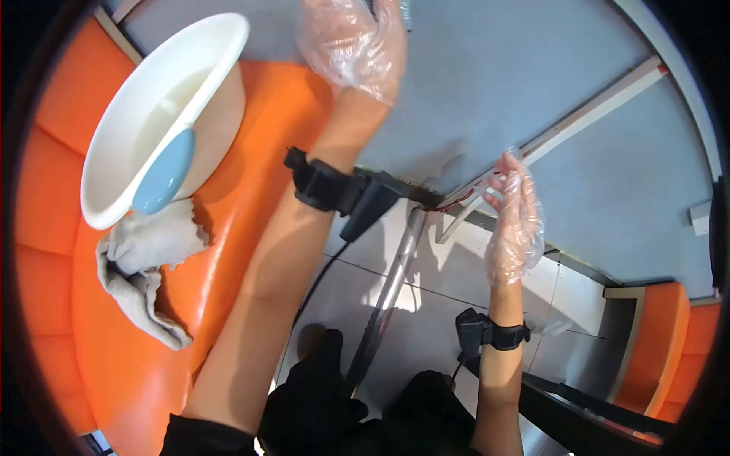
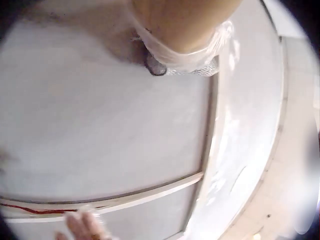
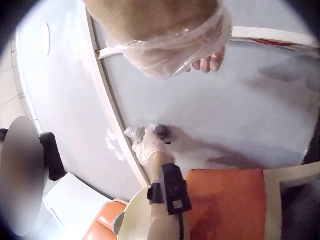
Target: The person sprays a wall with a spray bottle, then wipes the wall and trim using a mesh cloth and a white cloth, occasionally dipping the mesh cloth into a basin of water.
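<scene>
My left hand (image 1: 353, 42), in a clear plastic glove, is at the top of the head view over a large grey panel (image 1: 471, 91). It grips what looks like a brush (image 3: 135, 132) with a pale, ridged side and a dark rounded end (image 2: 156, 66). The hand and wrist hide most of it. My right hand (image 1: 517, 220), also in a clear glove, has its fingers extended and holds nothing. It overlaps the panel's pale strip (image 1: 593, 106), which bears red marks.
On the orange bench (image 1: 266, 152) at left stands a white basin (image 1: 220, 106) with a blue handle (image 1: 166, 173) and cloudy liquid inside. A crumpled grey cloth (image 1: 152, 239) lies beside it. A metal pole (image 1: 391, 281) rises between the legs over the tiled floor (image 1: 433, 334).
</scene>
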Demonstrator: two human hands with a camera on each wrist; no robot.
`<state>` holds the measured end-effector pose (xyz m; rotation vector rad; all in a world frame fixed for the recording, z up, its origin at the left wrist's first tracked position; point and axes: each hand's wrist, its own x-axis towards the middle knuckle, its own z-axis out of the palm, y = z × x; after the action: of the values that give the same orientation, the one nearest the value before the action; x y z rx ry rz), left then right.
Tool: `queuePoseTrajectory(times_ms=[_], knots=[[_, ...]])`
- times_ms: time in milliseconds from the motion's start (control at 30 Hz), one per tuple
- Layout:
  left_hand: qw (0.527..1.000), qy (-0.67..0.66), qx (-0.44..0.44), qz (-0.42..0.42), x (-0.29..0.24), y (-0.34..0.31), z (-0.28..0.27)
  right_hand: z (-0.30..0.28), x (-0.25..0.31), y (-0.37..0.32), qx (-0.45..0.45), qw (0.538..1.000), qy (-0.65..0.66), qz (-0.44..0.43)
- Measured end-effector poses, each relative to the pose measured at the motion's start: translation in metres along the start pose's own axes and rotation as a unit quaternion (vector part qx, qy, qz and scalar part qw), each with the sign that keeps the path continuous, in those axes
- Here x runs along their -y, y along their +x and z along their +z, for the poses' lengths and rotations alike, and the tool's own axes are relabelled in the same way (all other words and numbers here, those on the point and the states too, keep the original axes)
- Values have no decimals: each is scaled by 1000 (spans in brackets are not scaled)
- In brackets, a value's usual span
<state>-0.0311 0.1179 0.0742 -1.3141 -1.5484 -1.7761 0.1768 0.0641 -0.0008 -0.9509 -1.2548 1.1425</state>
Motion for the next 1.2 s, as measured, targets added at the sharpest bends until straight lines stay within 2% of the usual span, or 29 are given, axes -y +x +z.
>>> queuePoseTrajectory(times_ms=[133, 167, 233, 267, 333, 367, 433, 533, 633, 667, 733, 800, 900, 1000, 1100, 1133, 1200], knots=[[986, 110, -1, 124, 6, 12, 18, -6, -11, -3, -10, 1000, -17, -7], [986, 106, -4, 125, 9, 6, 23, -6, -13, -2, -12, 999, -29, -2], [966, 79, 52, 240, 16, -22, 32, -4, -11, -2, -19, 999, -45, 12], [966, 76, 50, 240, 22, -38, 34, -4, -12, -2, -20, 999, -46, 10], [928, 118, 203, 290, 30, -68, 34, -5, -18, 0, -14, 999, -38, 28], [928, 115, 199, 292, 33, -76, 30, -5, -21, -1, -7, 999, -49, 15], [912, 114, 311, 243, 37, -86, 23, -4, -20, -1, -7, 999, -52, 10], [936, 90, 306, 150, 11, -53, 14, -7, -20, -3, -22, 998, -58, 6], [973, 42, 142, 179, -16, -22, 26, -17, -25, -3, -23, 997, -65, 18], [973, 37, 142, 179, -25, -11, 36, -18, -23, -2, -27, 997, -69, 17], [960, 9, -5, 281, -44, 6, 60, -15, -15, -1, -39, 998, -48, -3], [935, -50, 11, 350, -63, 5, 74, -14, -10, 5, -47, 999, -18, -19], [911, 64, 139, 382, -75, -28, 78, -20, -1, 18, -53, 998, 28, -24], [896, 66, 273, 344, -47, -65, 67, -22, -4, 20, -83, 995, 33, -42], [861, 71, 384, 327, -13, -95, 58, -29, -1, 19, -91, 995, 45, -13], [861, 69, 383, 328, -19, -90, 56, -28, 0, 17, -81, 996, 41, -7], [895, 55, 354, 265, -28, -78, 52, -25, 3, 16, -72, 997, 38, 5]])
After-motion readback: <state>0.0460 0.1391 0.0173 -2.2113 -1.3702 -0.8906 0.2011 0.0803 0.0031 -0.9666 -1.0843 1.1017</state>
